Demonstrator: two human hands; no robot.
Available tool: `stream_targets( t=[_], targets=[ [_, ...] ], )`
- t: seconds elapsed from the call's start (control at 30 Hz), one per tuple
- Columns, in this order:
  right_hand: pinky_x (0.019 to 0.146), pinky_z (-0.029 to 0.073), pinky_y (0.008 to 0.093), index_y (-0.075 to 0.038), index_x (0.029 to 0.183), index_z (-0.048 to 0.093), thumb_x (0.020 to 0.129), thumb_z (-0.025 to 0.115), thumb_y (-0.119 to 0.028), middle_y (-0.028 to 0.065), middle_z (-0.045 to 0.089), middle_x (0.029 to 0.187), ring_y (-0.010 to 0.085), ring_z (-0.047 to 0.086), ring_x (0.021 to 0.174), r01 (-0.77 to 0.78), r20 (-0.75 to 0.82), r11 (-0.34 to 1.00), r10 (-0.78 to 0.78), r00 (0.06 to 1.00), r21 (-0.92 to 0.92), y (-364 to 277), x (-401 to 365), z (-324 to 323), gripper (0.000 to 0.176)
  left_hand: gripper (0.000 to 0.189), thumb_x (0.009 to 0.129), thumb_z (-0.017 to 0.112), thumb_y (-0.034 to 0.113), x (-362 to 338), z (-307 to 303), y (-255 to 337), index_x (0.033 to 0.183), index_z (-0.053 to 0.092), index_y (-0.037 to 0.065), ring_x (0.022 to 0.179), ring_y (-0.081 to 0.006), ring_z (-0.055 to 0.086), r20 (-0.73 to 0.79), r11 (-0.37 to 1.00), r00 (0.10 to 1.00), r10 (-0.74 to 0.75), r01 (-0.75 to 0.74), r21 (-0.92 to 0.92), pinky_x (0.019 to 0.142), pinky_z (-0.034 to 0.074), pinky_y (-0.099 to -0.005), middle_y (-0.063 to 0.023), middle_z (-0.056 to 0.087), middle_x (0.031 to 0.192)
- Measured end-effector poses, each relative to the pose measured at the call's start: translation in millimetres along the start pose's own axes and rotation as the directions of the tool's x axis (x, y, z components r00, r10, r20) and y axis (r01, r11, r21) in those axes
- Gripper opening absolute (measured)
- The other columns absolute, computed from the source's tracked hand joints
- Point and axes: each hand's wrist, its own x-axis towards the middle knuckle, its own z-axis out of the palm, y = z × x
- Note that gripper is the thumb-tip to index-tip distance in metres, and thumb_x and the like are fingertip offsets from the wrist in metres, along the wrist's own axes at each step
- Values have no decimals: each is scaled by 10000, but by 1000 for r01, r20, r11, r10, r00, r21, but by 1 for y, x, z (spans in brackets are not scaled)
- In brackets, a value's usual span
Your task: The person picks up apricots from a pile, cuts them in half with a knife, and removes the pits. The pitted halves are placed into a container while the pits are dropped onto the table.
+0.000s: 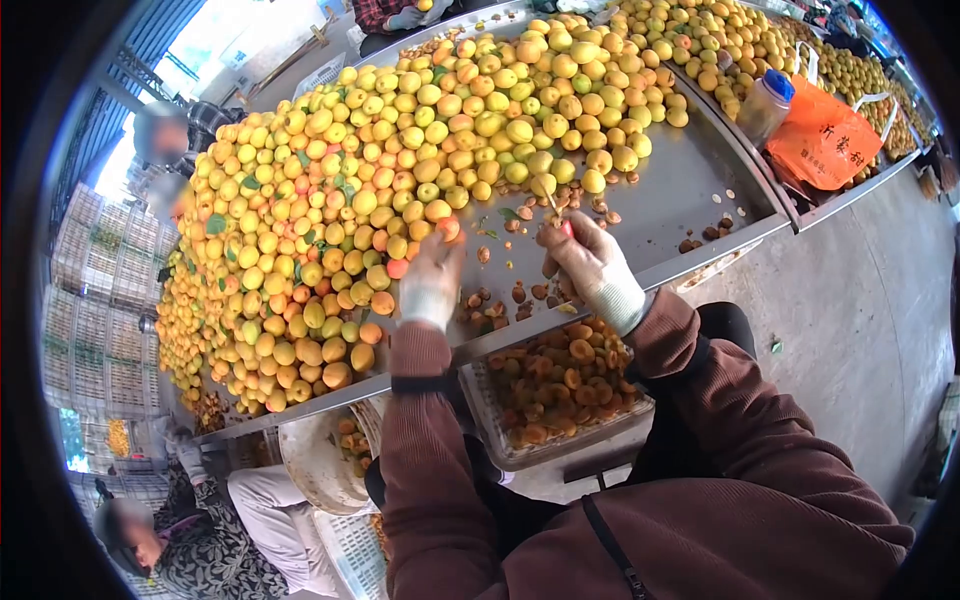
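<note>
A big heap of yellow-orange apricots (330, 200) covers much of the metal table (690, 170). My left hand (432, 278) is at the near edge of the heap, its fingers closed round an orange-red apricot (448, 229). To its right, my right hand (588, 262) is closed on a small knife (566, 229) with a red handle, its thin blade pointing up and away from me. Loose pits (519, 293) and scraps lie on the metal around and between both hands. Below the table edge stands a crate (483, 421) of halved apricots (575, 380).
An orange bag (822, 137) and a blue-capped bottle (767, 104) stand at the right. A person (210, 530) sits at the lower left by a white bucket (318, 462). Another person's gloved hands (406, 18) show at the top. The table's raised edge (560, 315) runs beneath my wrists.
</note>
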Motion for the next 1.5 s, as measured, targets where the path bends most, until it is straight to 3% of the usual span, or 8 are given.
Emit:
stream_targets(
  t=[0.17,0.47,0.53,0.57,0.63,0.93,1.23,1.5],
  targets=[
    [474,388,225,-53,965,529,953,532,-337,20,570,729,61,476,534,-89,31,996,89,996,-8,9,-1,-1,284,521,843,581,505,63,16,-4,1199,569,124,1077,-381,605,26,850,997,-68,44,524,896,481,-448,-216,638,1111],
    [500,356,216,-72,974,532,942,544,-370,-13,536,707,49,424,554,8,106,1000,-8,994,2,15,-11,-9,300,484,781,698,379,86,44,-20,1147,570,90,880,-352,664,24,749,996,-88,50,661,767,529,-417,-181,656,995],
    [498,350,212,-79,1002,518,950,529,-366,-19,519,697,41,422,557,-44,130,992,28,991,117,7,-14,-16,292,417,807,685,290,87,44,-35,1114,562,37,776,-253,669,149,998,987,-57,59,-10,708,533,-349,-137,653,917],
    [520,347,203,-77,1026,512,954,510,-363,-28,504,714,35,427,590,-10,161,989,-14,987,148,3,-16,-22,295,345,839,649,185,52,26,18,1112,551,-3,732,-168,645,210,894,976,-59,145,-425,673,517,-278,-85,644,894],
    [542,372,206,-71,1025,521,960,526,-375,-18,511,714,44,458,611,46,156,975,-81,985,216,13,-12,-22,311,337,863,599,105,6,8,65,1158,523,-38,787,-180,644,198,711,980,27,120,-693,717,531,-290,-114,633,992],
    [662,406,234,-28,1082,542,979,541,-401,-29,502,829,62,461,754,99,346,984,-146,927,148,12,-31,-9,387,434,984,552,198,-100,5,80,1336,387,5,1072,-266,617,141,151,979,146,118,-981,879,534,-409,-123,585,1214],
    [702,476,365,-3,1084,535,976,539,-300,169,600,811,266,606,755,226,343,944,-135,930,-240,32,-49,14,316,455,958,601,320,-113,5,59,1279,493,15,1023,-187,578,111,212,993,48,99,-972,905,469,-323,-91,590,1146],
    [735,495,355,-14,1145,521,979,531,-305,181,626,862,306,635,806,257,270,933,-188,944,-250,57,-49,33,336,456,953,613,322,-114,21,37,1259,501,3,977,-184,595,-21,398,996,85,-53,-916,891,479,-322,-84,601,1099]
  ],
)
